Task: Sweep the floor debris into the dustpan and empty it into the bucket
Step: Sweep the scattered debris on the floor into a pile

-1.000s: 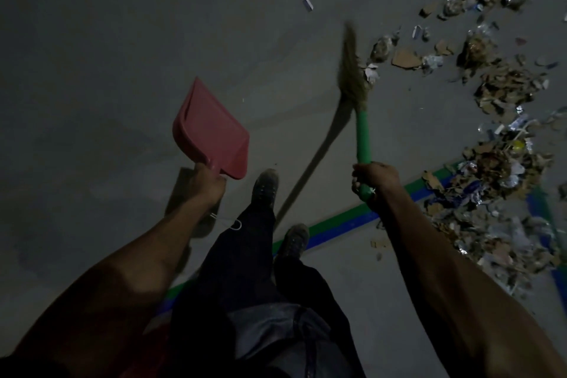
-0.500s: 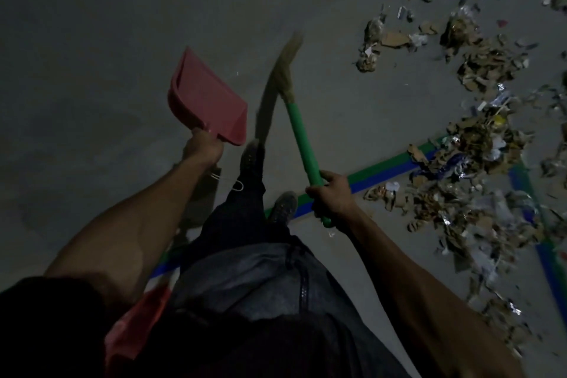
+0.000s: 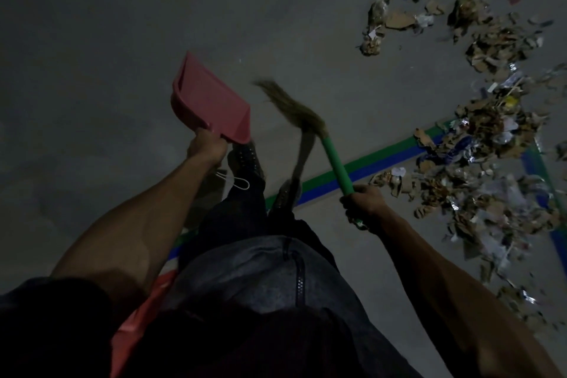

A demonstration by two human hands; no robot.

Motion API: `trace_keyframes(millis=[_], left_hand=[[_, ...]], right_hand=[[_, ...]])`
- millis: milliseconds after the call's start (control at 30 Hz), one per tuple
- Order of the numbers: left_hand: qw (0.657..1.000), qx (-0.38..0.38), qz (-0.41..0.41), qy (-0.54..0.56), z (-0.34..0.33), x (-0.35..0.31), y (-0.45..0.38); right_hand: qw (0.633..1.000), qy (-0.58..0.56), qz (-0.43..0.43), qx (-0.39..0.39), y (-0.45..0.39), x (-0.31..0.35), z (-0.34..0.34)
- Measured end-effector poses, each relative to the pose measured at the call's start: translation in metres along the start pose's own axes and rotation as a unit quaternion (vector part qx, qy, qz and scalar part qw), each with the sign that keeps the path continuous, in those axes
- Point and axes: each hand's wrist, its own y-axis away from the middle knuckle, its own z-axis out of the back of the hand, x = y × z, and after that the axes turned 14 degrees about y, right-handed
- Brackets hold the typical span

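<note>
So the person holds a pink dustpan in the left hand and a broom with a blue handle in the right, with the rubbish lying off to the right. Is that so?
Nearly. The broom's handle is green, not blue, as the head view shows; the blue you may have seen is a stripe on the floor. The rest stands: the left hand holds the pink dustpan, the right hand holds the broom, and the rubbish lies to the right.

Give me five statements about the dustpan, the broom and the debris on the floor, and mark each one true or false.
1. The left hand grips the pink dustpan. True.
2. The broom has a red handle. False: it is green.
3. The dustpan holds debris. False: its inside shows bare.
4. The debris lies to the person's right. True.
5. The right hand hangs free. False: it grips the broom handle.
</note>
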Motion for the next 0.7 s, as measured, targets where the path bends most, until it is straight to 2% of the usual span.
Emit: trace_keyframes(millis=[200, 333, 433, 533, 700], left_hand=[[1.000, -0.008, -0.009, -0.004, -0.001, -0.010, -0.004], [0.999, 0.000, -0.001, 0.042, 0.002, -0.026, -0.012], [0.999, -0.008, -0.011, 0.037, 0.006, -0.042, -0.026], [1.000, 0.000, -0.012, 0.001, 0.010, -0.060, -0.046], [0.999, 0.020, 0.001, -0.048, 0.018, -0.095, -0.092]], right_hand=[[0.994, -0.081, 0.011, -0.070, -0.012, 0.012, 0.031], [0.993, -0.060, 0.074, -0.073, 0.007, 0.029, 0.012], [0.988, 0.013, 0.142, -0.060, 0.013, 0.054, 0.002], [0.961, 0.156, 0.217, -0.074, 0.004, 0.094, 0.003], [0.930, 0.279, 0.237, -0.030, -0.032, 0.173, 0.005]])
